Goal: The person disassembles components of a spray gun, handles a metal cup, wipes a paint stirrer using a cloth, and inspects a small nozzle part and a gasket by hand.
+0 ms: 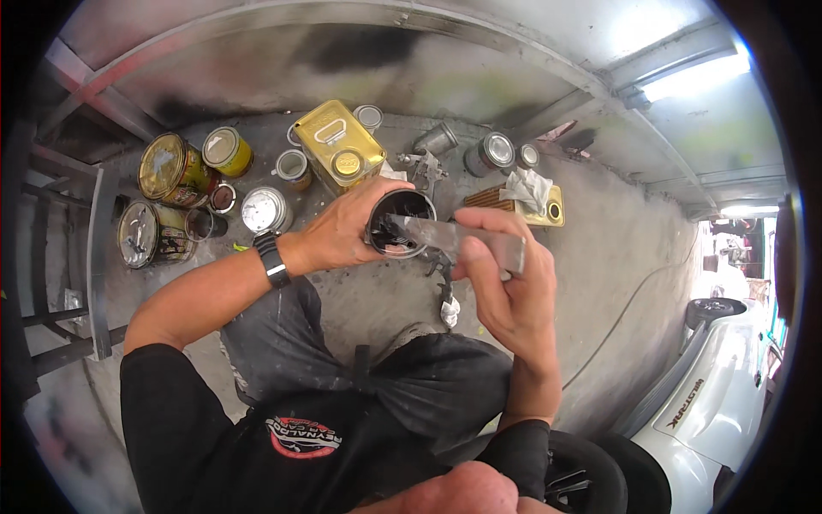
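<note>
My left hand (338, 227) is wrapped round a cup (372, 233) from its left side, tilted so that its mouth faces me. Black paint (390, 244) coats the inside of the cup. With fingers and thumb, my right hand (514, 291) grips a flat, greyish, see-through mixing stick (454, 238). The stick's far end reaches into the cup and is smeared with black. Just beyond the cup, a spray gun (425, 167) lies among the cans, partly hidden by the cup and my hands.
Several paint cans (171, 170) and a silver-lidded tin (266, 211) stand at the left. A gold rectangular tin (342, 137) rises behind my left hand. Another tin bears crumpled paper (529, 190). At the right, a hose (634, 300) crosses the floor near a white vehicle (719, 385).
</note>
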`<move>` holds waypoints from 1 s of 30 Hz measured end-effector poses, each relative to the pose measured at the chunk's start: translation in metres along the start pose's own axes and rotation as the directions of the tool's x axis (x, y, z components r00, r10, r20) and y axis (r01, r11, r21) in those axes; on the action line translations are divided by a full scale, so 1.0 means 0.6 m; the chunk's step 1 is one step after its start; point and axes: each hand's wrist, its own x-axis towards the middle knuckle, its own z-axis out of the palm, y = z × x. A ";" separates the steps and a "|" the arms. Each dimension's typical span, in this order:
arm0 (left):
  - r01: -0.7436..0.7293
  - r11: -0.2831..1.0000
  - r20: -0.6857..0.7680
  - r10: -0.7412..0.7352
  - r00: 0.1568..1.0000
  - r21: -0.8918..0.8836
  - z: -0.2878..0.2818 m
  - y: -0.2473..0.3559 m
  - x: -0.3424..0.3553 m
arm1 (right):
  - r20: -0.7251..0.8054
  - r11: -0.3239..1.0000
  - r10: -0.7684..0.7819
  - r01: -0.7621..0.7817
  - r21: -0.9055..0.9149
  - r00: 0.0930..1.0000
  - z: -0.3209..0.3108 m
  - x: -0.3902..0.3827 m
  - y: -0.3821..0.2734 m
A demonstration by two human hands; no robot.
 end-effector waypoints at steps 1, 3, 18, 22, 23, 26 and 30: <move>-0.007 1.000 -0.009 0.006 1.000 -0.029 0.001 0.002 0.000 | -0.026 0.998 0.034 -0.032 0.053 0.999 0.010 0.001 0.005; -0.015 0.998 -0.012 0.014 1.000 -0.058 0.001 0.005 0.001 | -0.049 0.973 -0.204 0.197 -0.118 0.978 0.020 0.010 0.031; 0.037 0.998 -0.009 -0.037 0.999 -0.054 -0.009 0.004 -0.001 | 0.093 0.961 -0.244 0.254 -0.113 0.965 0.024 0.020 0.035; 0.033 0.998 -0.002 -0.034 0.999 -0.059 -0.005 0.006 0.004 | 0.054 0.944 -0.207 0.214 -0.251 0.977 0.015 0.022 0.033; 0.046 0.997 -0.003 -0.046 0.999 -0.067 -0.005 0.004 0.004 | 0.062 0.953 -0.228 0.236 -0.192 0.972 0.018 0.026 0.036; 0.052 0.997 -0.004 -0.052 0.999 -0.060 -0.005 -0.001 0.003 | 0.094 0.957 -0.239 0.251 -0.144 0.966 0.018 0.024 0.039; 0.047 0.998 0.005 -0.047 0.999 -0.049 -0.003 -0.001 0.005 | 0.067 0.936 -0.221 0.231 -0.264 0.973 0.013 0.023 0.035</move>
